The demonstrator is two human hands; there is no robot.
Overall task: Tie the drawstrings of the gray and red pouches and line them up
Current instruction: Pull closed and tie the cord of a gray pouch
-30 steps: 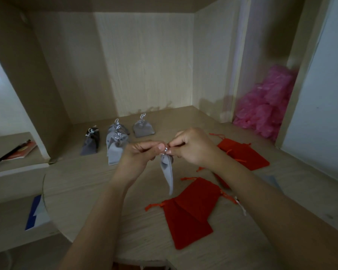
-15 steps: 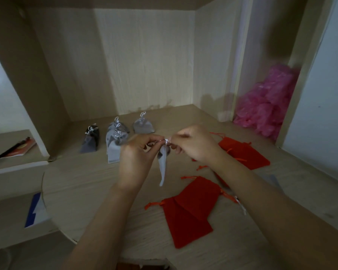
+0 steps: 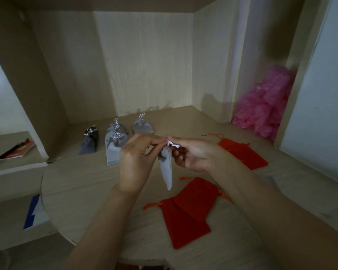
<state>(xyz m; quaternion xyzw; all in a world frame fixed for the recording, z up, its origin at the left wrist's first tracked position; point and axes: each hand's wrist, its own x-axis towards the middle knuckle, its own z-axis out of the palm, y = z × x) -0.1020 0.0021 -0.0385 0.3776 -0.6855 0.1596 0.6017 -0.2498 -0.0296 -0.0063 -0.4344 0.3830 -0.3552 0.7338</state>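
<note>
A light gray pouch point(image 3: 167, 168) hangs in the air over the table's middle, mouth up. My left hand point(image 3: 137, 160) pinches its silver drawstring point(image 3: 171, 143) at the top from the left. My right hand point(image 3: 193, 152) pinches the same string from the right. Several tied gray pouches point(image 3: 115, 142) stand in a row toward the back left, one dark gray pouch point(image 3: 89, 142) among them and another gray one point(image 3: 142, 127) furthest right. Two red pouches point(image 3: 187, 211) lie overlapped in front of my hands. More red pouches point(image 3: 244, 153) lie at the right.
The wooden table point(image 3: 82, 191) sits in a walled alcove. A heap of pink plastic bags point(image 3: 265, 106) fills the right back corner. A red booklet with a pen point(image 3: 18, 149) lies on a low left shelf, and a blue-white card point(image 3: 34, 213) lies below the table's left edge.
The hanging pouch has turned and drifted slightly right. My right hand has rolled palm toward me while both hands keep working the drawstring at the pouch's top.
</note>
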